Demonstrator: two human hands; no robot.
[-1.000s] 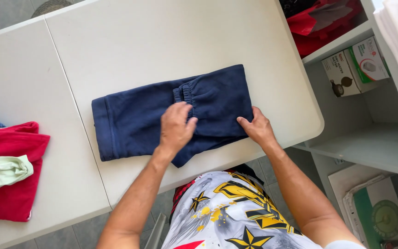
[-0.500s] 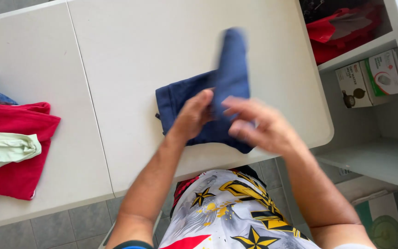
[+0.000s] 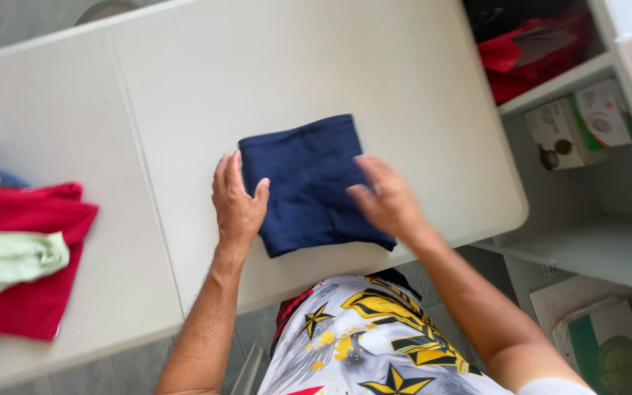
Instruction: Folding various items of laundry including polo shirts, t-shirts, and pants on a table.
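Fingers [image 3: 227, 175] of the left hand [image 3: 237, 208]: held together and flat, pointing away from the body, laid along the left edge of the folded navy garment [image 3: 310, 183]; thumb splayed rightward, tip resting on the cloth. Palm down, clamped on nothing, only pressing.

Fingers [image 3: 366, 170] of the right hand [image 3: 388, 199]: slightly spread and blurred, hovering over or just grazing the right half of the same garment; contact hard to tell. Holding nothing, palm open and facing down-left.

Between both hands, then: the navy garment, folded to a compact near-square, a touch longer front to back than side to side, tilted a little clockwise, near corner close to the table's front edge. Lying directly rightward from the left fingers and leftward-under the right ones; both hands about equally near, the left in firmer contact.

Further out: a white table [image 3: 257, 73] bearing the cloth, with a seam to a second white surface on the left. There, well apart, a red garment [image 3: 23, 219] with a pale green folded piece [image 3: 9, 260] on top. To the right, grey shelving [image 3: 587, 241] with small boxes [image 3: 583, 121] and something red [image 3: 535, 51] above.
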